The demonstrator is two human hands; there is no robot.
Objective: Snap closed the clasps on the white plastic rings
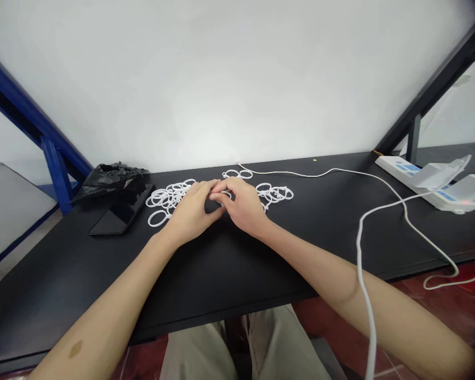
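Observation:
Both my hands meet at the middle of a black table [261, 264]. My left hand [192, 211] and my right hand [243, 206] have their fingers pinched together on a small white plastic ring [220, 195] between them. A heap of loose white rings [168, 199] lies just left of my left hand. Another small heap of white rings [275, 193] lies right of my right hand, and two more rings [237, 173] sit behind my fingers.
A black tablet or phone [121, 215] lies flat at the left, with a crumpled black plastic bag [108, 178] behind it. A white cable [364, 221] runs over the table and my right forearm. White power strips [431, 182] sit at the far right. Blue and black frame struts flank the table.

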